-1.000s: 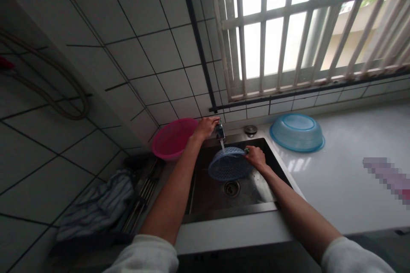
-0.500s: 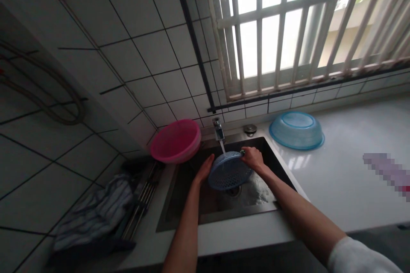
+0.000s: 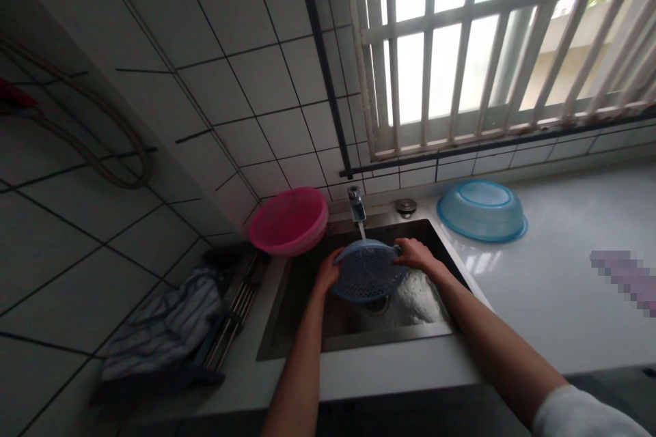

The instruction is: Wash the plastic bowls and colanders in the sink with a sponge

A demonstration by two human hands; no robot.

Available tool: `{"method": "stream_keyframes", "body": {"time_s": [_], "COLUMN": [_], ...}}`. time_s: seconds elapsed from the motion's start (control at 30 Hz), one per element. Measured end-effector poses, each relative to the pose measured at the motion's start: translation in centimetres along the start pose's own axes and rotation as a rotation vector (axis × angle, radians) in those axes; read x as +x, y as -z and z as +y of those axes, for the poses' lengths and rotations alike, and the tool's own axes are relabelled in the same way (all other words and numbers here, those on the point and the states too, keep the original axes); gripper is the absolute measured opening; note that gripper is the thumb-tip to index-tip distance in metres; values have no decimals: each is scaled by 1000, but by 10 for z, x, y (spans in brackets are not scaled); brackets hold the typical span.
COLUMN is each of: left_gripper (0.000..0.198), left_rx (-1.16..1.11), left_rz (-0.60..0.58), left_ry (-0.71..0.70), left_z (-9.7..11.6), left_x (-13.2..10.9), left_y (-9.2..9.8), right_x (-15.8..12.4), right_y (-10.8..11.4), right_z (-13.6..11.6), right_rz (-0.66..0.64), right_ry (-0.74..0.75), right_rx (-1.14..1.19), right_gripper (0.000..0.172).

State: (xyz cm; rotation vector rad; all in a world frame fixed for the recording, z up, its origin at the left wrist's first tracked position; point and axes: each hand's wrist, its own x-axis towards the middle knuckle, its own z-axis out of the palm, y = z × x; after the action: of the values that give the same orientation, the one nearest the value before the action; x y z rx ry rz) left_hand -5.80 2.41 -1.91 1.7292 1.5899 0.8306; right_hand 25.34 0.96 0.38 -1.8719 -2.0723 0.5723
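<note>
A blue plastic colander point(image 3: 370, 276) is held tilted over the steel sink point(image 3: 359, 340), its holed inside facing me. Water runs from the faucet point(image 3: 355, 203) onto its far part. My left hand point(image 3: 328, 272) is closed on the colander's left rim. On the opposite side my right hand point(image 3: 414, 254) grips the rim, with a small greenish or silvery bit by the thumb that I cannot make out. Water splashes in the sink below and to the right of the colander, near the drain point(image 3: 377, 305).
A pink basin point(image 3: 288, 222) rests at the sink's back left corner. An upturned clear blue basin point(image 3: 482, 212) lies on the white counter point(image 3: 543, 300) at right. To the left are a striped cloth point(image 3: 167, 324) and a metal rack point(image 3: 237, 314). Window bars point(image 3: 466, 13) stand behind.
The colander has tilted, so its inside shows differently and its far rim sits lower under the water stream. Both hands keep their hold. The whole view has shifted slightly.
</note>
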Motion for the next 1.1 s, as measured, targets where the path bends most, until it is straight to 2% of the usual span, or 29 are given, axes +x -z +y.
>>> {"method": "stream_keyframes", "body": {"time_s": [0.07,0.13,0.27,0.33,0.4,0.5,0.57,0.67,0.77,0.87,0.97,1.1], "left_gripper": [44,55,80,73,55,42,42,44,52,65,54,44], "left_rx": [1,11,27,45,77,99,70,23,55,71,67,59], "left_rz": [-16,-52,-40,-42,-48,0,37,51,42,11,-21,32], "left_ry": [14,8,-71,-115,-127,-94,-94,-124,-107,-131,-149,-124], "left_z": [1,4,13,18,20,19,17,15,13,13,13,13], "left_x": [-1,-2,-6,-8,-9,-8,-7,-6,-6,-6,-7,-6], "left_y": [0,-2,-7,-8,-8,-5,-3,-1,-1,-3,-5,-3], "right_x": [1,1,-5,-10,-12,-9,-5,-1,-5,-11,-14,-7], "right_y": [1,2,2,1,0,-1,0,2,2,0,-3,-6], "right_z": [6,6,-15,-28,-33,-23,-10,1,-8,-27,-34,-14], "right_rz": [-10,30,94,103,98,47,7,35,91,86,81,6], "right_ry": [-22,-20,71,136,174,115,51,4,49,131,161,69], "right_rx": [-18,-22,-5,5,17,21,10,26,59,48,32,-6], "right_gripper": [35,29,24,23,23,35,37,26,21,20,24,37]}}
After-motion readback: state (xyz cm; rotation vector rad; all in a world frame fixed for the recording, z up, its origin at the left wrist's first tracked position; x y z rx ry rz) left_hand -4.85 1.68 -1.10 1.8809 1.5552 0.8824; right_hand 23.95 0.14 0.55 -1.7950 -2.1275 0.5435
